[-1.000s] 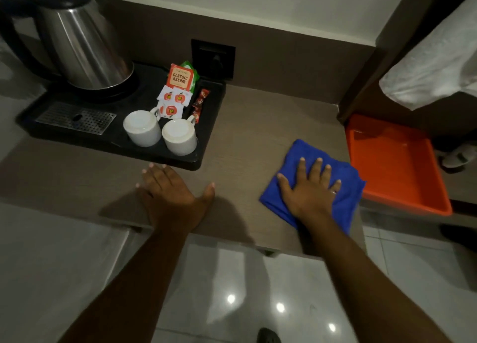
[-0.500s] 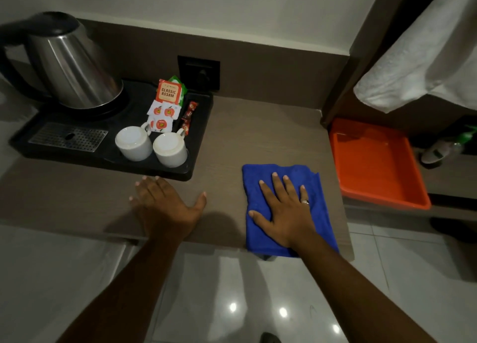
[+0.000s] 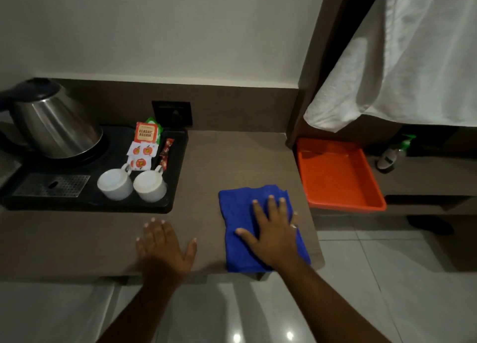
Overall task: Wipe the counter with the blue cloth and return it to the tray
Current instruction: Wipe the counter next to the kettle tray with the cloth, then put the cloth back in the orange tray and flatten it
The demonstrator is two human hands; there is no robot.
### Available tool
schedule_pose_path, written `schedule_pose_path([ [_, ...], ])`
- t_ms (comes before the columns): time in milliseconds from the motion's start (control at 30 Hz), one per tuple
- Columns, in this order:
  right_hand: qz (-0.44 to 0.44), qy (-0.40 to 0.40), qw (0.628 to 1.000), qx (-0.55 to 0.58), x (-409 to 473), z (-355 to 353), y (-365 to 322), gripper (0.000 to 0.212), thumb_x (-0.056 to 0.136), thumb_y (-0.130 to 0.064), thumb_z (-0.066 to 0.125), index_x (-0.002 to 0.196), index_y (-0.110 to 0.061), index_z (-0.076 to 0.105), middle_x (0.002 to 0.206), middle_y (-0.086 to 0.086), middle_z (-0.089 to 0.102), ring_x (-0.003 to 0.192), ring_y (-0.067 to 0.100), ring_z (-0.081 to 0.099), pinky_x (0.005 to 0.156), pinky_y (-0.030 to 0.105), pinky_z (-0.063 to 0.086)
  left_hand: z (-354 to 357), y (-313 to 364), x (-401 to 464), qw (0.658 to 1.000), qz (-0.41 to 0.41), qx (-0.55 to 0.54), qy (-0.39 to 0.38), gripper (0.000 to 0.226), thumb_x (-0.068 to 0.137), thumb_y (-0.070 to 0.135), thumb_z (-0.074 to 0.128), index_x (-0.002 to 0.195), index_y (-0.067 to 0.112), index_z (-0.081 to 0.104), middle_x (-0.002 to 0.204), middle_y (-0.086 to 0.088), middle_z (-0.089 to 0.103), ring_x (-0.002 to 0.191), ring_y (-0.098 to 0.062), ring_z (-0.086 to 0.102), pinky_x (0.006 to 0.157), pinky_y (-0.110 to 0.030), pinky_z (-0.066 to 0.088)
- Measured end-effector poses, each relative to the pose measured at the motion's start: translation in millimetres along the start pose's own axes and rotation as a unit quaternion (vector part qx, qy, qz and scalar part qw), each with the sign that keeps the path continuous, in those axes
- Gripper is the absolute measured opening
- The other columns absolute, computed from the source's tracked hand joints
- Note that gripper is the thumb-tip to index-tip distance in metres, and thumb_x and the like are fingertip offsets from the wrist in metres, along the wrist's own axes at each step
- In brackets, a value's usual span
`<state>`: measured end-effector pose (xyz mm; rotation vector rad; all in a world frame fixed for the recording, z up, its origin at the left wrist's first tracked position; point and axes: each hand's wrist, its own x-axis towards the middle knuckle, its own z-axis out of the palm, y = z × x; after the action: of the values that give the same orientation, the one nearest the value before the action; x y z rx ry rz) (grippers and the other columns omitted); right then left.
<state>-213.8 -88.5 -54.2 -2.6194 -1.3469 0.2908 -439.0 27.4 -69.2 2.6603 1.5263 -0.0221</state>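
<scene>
Nearest: both forearms reach in from the bottom edge over the glossy tiled floor [image 3: 387,278]. Left hand [image 3: 165,247] lies flat on the counter [image 3: 232,162], fingers spread, gripping nothing, looks like a brace. Right hand [image 3: 273,229] is flat too, palm pressed down on the blue cloth [image 3: 240,213], fingers spread, pressing it rather than clutching it. A ring shows on one finger.

The cloth is folded, lies on the counter's right front part, and its near edge sits at the counter's front lip (may overhang slightly, hard to tell). Judged step: mid-wipe, cloth not yet back in the tray.

Middle: a black tray [image 3: 178,187] on the left holds two white cups [image 3: 116,185], sachets [image 3: 142,151] and a steel kettle [image 3: 56,131]. The orange tray [image 3: 335,205] sits to the right, on a lower ledge just past the counter's right end, nothing in it.

Far: wall socket [image 3: 171,112], a white towel [image 3: 413,58] hanging upper right, and a spray bottle [image 3: 392,154] beyond the orange tray.

Risks:
- A stroke toward the body could drag the cloth off the front lip onto the floor, since only palm pressure holds it.
- A wide sweep left could bump the black tray and rattle the cups.
- Dropping the cloth toward the orange tray carelessly could miss it, as it sits lower and slightly apart.
</scene>
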Motion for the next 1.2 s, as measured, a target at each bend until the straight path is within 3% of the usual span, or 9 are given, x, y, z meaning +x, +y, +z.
schedule_pose_path([
  [133,-0.037,-0.008,0.999,-0.028,2,27,-3,0.088,0.076,-0.089,0.005,0.15,-0.042,-0.002,0.163,0.001,-0.014,0.143,0.024,-0.027,0.105,0.057,-0.03,-7,8,15,0.996,0.076,-0.032,-0.022,0.081,0.096,0.055,0.018,0.133,-0.009,0.05,0.139,-0.035,0.049,0.128,-0.049,0.05,0.103,-0.061,0.044],
  [300,-0.004,0.02,0.999,-0.036,5,21,36,0.088,0.077,-0.089,0.007,0.151,-0.043,0.0,0.162,-0.002,-0.013,0.144,0.019,-0.023,0.107,0.049,-0.03,-8,29,40,0.986,0.157,-0.049,-0.02,0.074,0.094,0.051,0.029,0.131,-0.008,0.055,0.136,-0.033,0.053,0.125,-0.047,0.054,0.101,-0.059,0.045],
  [433,0.016,0.02,0.999,-0.043,12,13,55,0.082,0.08,-0.083,0.001,0.151,-0.041,0.002,0.16,-0.003,-0.016,0.147,0.021,-0.017,0.109,0.05,-0.026,-5,63,71,0.977,0.206,-0.033,-0.037,0.101,0.086,0.073,-0.006,0.149,0.003,0.031,0.157,-0.023,0.028,0.146,-0.038,0.029,0.117,-0.052,0.022],
  [600,0.0,0.04,0.999,-0.008,19,13,51,0.055,0.099,-0.05,0.024,0.148,-0.026,0.033,0.161,0.003,0.022,0.149,0.027,0.012,0.118,0.043,-0.005,9,75,83,0.979,0.196,-0.039,-0.025,0.092,0.091,0.071,0.009,0.148,0.003,0.033,0.155,-0.023,0.033,0.145,-0.039,0.031,0.117,-0.053,0.023],
  [667,0.009,0.047,0.997,0.061,20,8,51,0.046,0.102,-0.035,0.038,0.146,-0.021,0.039,0.157,0.003,0.031,0.147,0.024,0.02,0.12,0.038,0.003,10,75,87,0.983,0.177,-0.013,-0.048,0.093,0.087,0.074,0.011,0.154,0.008,0.015,0.163,-0.02,0.015,0.15,-0.036,0.015,0.121,-0.052,0.014],
  [833,0.147,0.187,0.902,0.359,27,-41,81,0.028,0.098,-0.029,0.052,0.116,-0.012,0.065,0.11,0.011,0.07,0.101,0.028,0.063,0.088,0.035,0.049,-2,103,100,0.982,0.175,-0.007,-0.072,0.092,0.089,0.073,0.021,0.156,0.014,-0.002,0.166,-0.014,-0.005,0.152,-0.032,-0.004,0.123,-0.05,0.002],
  [933,0.186,0.24,0.837,0.455,41,-80,121,0.019,0.099,-0.029,0.052,0.096,-0.015,0.064,0.083,0.005,0.066,0.076,0.022,0.06,0.062,0.02,0.046,-8,142,106,0.975,0.214,-0.018,-0.057,0.087,0.091,0.07,0.022,0.156,0.016,0.001,0.166,-0.013,-0.003,0.152,-0.031,-0.004,0.123,-0.049,0.003],
  [1000,0.198,0.257,0.823,0.466,56,-101,153,0.019,0.099,-0.029,0.052,0.095,-0.015,0.063,0.081,0.005,0.065,0.073,0.02,0.059,0.06,0.026,0.045,-10,172,115,0.97,0.236,-0.02,-0.061,0.086,0.092,0.07,0.021,0.156,0.018,-0.001,0.166,-0.012,-0.006,0.153,-0.03,-0.006,0.122,-0.049,0.001],
  [1200,0.154,0.235,0.893,0.353,142,-124,244,0.034,0.1,-0.036,0.048,0.117,-0.011,0.063,0.111,0.015,0.067,0.1,0.031,0.062,0.08,0.033,0.044,1,241,161,0.969,0.24,-0.004,-0.056,0.084,0.091,0.07,0.025,0.157,0.021,0.007,0.166,-0.015,0.001,0.153,-0.033,0.002,0.121,-0.05,0.004],
])
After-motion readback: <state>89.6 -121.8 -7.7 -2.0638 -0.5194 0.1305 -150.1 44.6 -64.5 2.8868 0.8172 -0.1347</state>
